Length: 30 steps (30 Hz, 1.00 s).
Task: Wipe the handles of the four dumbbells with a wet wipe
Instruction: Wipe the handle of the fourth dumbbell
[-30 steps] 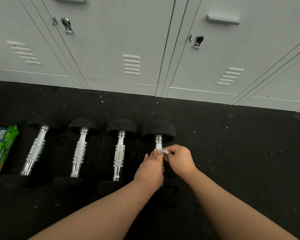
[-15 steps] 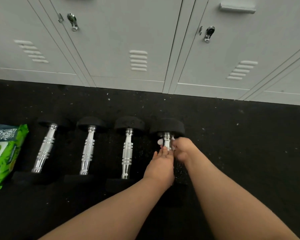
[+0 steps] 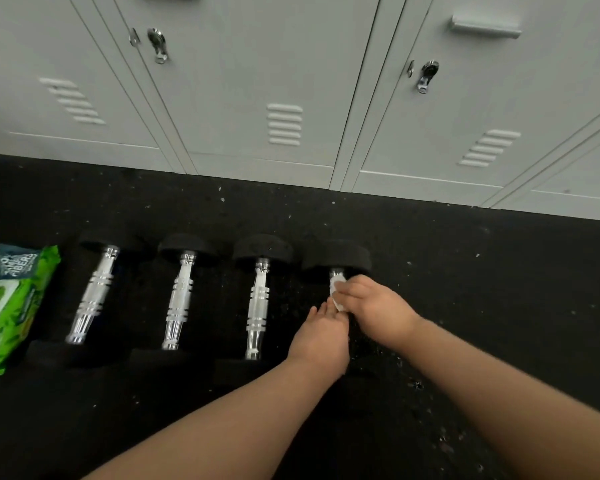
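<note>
Wet wipe (image 3: 336, 292) is clamped on the fourth dumbbell's handle (image 3: 336, 273) by right hand (image 3: 374, 308); left hand (image 3: 321, 336), fingers straight, steadies beside it. Risk: dumbbell rolls, wipe slips, underside missed.

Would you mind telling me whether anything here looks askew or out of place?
Nothing stands out: the four dumbbells lie in a tidy row, and the wipes pack sits beside them. Only pale specks dot the black floor.

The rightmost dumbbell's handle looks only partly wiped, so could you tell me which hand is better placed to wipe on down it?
Right, probably. The right hand already holds the wet wipe against the far end of the rightmost dumbbell's handle. The left hand lies over the handle's near part, fingers straight, without a wipe.
</note>
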### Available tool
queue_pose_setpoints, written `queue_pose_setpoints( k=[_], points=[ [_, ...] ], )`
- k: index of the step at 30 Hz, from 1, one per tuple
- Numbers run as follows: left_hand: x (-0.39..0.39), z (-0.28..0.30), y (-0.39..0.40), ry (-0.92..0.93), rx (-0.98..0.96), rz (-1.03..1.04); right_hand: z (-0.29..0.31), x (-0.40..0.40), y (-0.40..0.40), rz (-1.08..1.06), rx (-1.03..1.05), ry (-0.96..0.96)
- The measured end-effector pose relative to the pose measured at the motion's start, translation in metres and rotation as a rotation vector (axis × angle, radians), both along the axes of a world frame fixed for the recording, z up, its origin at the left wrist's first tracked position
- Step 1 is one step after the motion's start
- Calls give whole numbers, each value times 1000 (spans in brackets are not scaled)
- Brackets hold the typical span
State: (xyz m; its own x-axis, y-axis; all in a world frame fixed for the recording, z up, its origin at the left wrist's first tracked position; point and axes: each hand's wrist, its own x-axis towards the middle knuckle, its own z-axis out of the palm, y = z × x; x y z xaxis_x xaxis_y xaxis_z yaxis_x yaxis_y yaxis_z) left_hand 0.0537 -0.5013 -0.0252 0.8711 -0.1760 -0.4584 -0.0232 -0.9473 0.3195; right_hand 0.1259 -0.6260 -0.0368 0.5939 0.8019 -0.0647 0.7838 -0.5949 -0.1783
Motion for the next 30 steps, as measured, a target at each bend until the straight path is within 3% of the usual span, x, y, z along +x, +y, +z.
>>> queue_pose_setpoints(
  k=[4,7,10,13,15,17,20,23,27,30],
  points=[
    [-1,0,1,-8,23,4,35,22,35,349,-452,77],
    [-3,5,2,46,60,-28,49,23,83,349,-768,104],
    [-4,9,2,68,68,-59,51,19,97,261,-805,133],
    [-3,2,4,43,81,-75,49,19,69,294,-645,87],
    [-1,-1,6,18,38,-28,36,12,36,193,-473,143],
    [0,-4,5,-4,-13,9,25,-8,18,-166,-146,316],
    [2,-4,1,7,-47,24,17,-44,29,-945,484,645],
    [3,-2,-2,39,-30,7,6,-40,42,-1361,915,998],
    [2,-2,-1,38,-29,24,-3,2,35,-1563,1053,1361],
    [1,-1,-2,33,-37,27,-11,-1,31,-1477,1051,1625]
  ],
)
